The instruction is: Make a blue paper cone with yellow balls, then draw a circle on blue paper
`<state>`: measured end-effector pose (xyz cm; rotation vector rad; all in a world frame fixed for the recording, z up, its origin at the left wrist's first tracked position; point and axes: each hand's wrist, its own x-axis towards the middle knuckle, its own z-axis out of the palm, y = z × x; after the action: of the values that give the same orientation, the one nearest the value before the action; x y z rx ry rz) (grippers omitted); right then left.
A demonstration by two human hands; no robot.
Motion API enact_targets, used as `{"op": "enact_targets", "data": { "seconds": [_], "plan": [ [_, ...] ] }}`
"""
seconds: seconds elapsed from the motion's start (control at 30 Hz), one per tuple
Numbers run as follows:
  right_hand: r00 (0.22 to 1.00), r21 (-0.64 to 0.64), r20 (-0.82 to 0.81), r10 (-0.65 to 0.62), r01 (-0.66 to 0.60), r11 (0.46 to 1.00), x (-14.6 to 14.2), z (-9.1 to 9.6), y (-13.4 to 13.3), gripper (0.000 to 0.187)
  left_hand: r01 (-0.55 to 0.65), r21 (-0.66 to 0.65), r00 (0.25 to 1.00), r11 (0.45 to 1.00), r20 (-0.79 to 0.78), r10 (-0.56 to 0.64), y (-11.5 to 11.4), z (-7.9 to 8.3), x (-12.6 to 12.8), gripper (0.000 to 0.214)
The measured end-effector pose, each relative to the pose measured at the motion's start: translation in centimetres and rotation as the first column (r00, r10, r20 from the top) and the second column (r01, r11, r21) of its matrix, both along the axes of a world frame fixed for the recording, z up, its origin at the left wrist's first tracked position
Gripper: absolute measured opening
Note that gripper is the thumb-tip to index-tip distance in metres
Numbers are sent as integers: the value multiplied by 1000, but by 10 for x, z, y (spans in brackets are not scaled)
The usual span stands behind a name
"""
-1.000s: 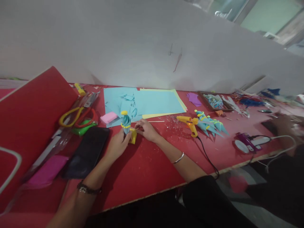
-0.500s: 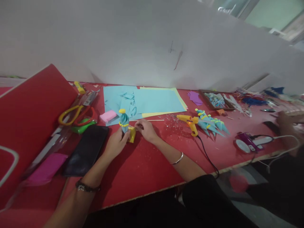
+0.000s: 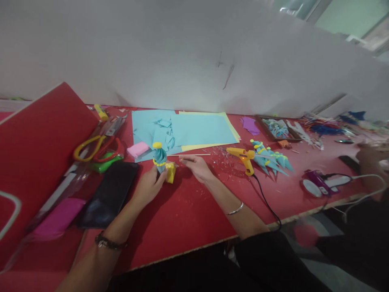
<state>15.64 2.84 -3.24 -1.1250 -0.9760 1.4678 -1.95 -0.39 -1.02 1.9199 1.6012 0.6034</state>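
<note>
Upright in my left hand [image 3: 149, 184] is a light-blue twisted paper cone [image 3: 159, 155] with a yellow ball on top and a yellow beaded band around it. Right beside the thumb is a yellow block [image 3: 170, 173], soft-clay-like; whether the hand touches it I cannot tell. My right hand [image 3: 198, 167] is a little to the right, thumb and fingertips pinched together on something too small to make out. Just beyond both hands a thin stick [image 3: 194, 154] lies on the red table [image 3: 182, 219].
A yellow glue gun [image 3: 241, 156] with black cord lies right, touching similar blue cones [image 3: 267, 158]. Blue paper sheets [image 3: 203, 127] and a pink block [image 3: 138, 149] are behind. Scissors [image 3: 89, 148] and a black phone [image 3: 111, 194] lie left. Another person's arm [image 3: 372, 170] is far right.
My right hand has moved right, away from the cone and the yellow block, fingers still pinched. My left hand keeps the cone in nearly the same place, slightly turned.
</note>
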Motion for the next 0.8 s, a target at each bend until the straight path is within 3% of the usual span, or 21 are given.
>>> {"op": "enact_targets", "data": {
  "seconds": [0.17,0.3,0.37,0.47,0.67,0.73,0.8],
  "plan": [
    [994,39,110,-2,-2,999,-2,5,-13,22,113,-12,982,994,156,-110,-3,-3,2,32],
    [998,42,66,-24,22,999,-4,6,-21,24,279,-155,824,948,545,-153,-7,-2,8,30],
    [999,32,30,-22,21,999,-5,5,-24,23,381,-260,745,887,654,-128,-9,0,11,30],
    [999,38,-10,-33,33,999,-6,5,-25,22,521,-365,699,772,701,-140,-11,3,12,29],
    [985,74,3,-171,170,983,-2,8,-24,20,745,-432,601,509,766,-230,-11,6,8,23],
    [984,92,-2,-180,179,980,0,8,-24,19,764,-435,586,476,777,-231,-11,7,8,23],
    [985,107,4,-173,171,979,0,10,-24,19,751,-444,599,489,770,-221,-11,7,9,22]
  ]
}}
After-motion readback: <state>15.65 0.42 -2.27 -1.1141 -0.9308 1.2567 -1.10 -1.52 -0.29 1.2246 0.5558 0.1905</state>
